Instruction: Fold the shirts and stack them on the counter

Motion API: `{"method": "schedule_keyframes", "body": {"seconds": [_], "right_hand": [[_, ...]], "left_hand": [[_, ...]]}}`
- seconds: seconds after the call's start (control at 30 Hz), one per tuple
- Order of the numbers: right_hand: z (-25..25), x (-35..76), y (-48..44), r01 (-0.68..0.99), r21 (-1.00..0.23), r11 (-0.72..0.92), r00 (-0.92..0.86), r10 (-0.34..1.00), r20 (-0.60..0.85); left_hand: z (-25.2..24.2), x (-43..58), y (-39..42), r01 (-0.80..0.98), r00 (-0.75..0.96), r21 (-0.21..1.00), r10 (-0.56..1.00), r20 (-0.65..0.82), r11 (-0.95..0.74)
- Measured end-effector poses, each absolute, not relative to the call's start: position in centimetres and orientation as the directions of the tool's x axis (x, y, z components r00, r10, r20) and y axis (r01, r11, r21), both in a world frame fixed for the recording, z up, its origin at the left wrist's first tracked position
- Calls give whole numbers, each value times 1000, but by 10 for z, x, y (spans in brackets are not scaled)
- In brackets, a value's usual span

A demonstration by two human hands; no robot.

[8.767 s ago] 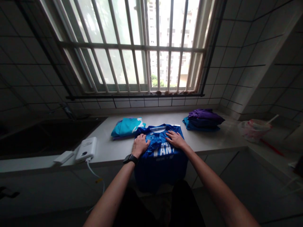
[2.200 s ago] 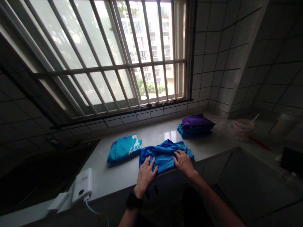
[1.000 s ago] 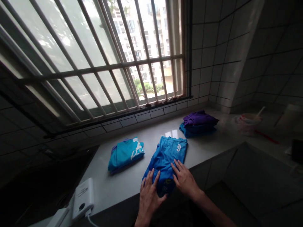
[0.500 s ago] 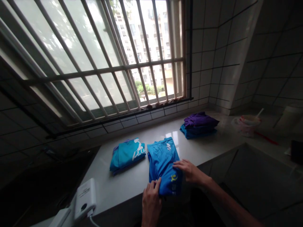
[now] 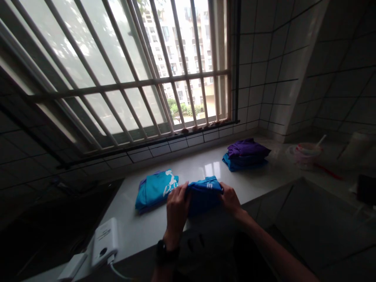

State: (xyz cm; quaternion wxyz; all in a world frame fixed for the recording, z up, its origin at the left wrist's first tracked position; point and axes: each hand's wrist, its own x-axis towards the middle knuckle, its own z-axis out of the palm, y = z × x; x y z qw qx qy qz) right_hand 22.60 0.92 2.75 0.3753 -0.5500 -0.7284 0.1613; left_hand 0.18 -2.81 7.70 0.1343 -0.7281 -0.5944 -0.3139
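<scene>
Folded blue garment (image 5: 205,201), opposite sides gripped by left hand (image 5: 177,207) and right hand (image 5: 230,199), held at the edge of a glossy counter (image 5: 141,233) — flat turquoise bundle (image 5: 155,190) laid beside it, rumpled purple-topped pile (image 5: 246,154) set apart.

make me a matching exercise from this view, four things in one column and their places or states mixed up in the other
Things:
1. turquoise garment
2. white device
3. blue garment
4. purple garment

Places or states:
A. gripped by the left hand and right hand
B. on top of blue cloth
C. lying folded, left of both hands
D. with a cable plugged in

Right pairs: 1-C, 2-D, 3-A, 4-B
</scene>
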Motion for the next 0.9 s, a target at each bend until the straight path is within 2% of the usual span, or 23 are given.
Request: {"method": "schedule_keyframes", "body": {"seconds": [0.1, 0.2, 0.3, 0.4, 0.47, 0.57, 0.67, 0.8, 0.9], "right_hand": [[15, 216, 26, 805, -565, 181, 13, 946, 322], [-7, 207, 27, 880, -453, 141, -9, 960, 280], [-20, 204, 21, 878, -444, 176, -27, 946, 323], [-19, 207, 16, 825, -500, 263, -67, 925, 374], [-17, 210, 13, 774, -533, 343, -126, 907, 401], [-17, 214, 11, 725, -544, 422, -192, 883, 429], [-18, 216, 10, 716, -538, 444, -207, 872, 444], [-19, 216, 10, 739, -519, 429, -193, 874, 447], [-20, 215, 10, 747, -521, 414, -165, 874, 458]], "left_hand": [[56, 26, 1, 984, -18, 161, 868, 496, -71], [12, 38, 7, 990, -63, 142, 949, 309, 20], [-17, 36, 2, 976, -98, 215, 934, 344, 23], [-19, 27, -5, 931, -235, 353, 897, 373, 97], [-13, 21, -9, 877, -374, 427, 869, 322, 219], [-8, 18, -16, 815, -489, 453, 847, 207, 361], [-11, 21, -22, 832, -397, 492, 895, 203, 257], [-7, 24, -26, 737, -237, 675, 938, 252, 5], [19, 17, -21, 639, -185, 769, 966, 181, -22]]}}
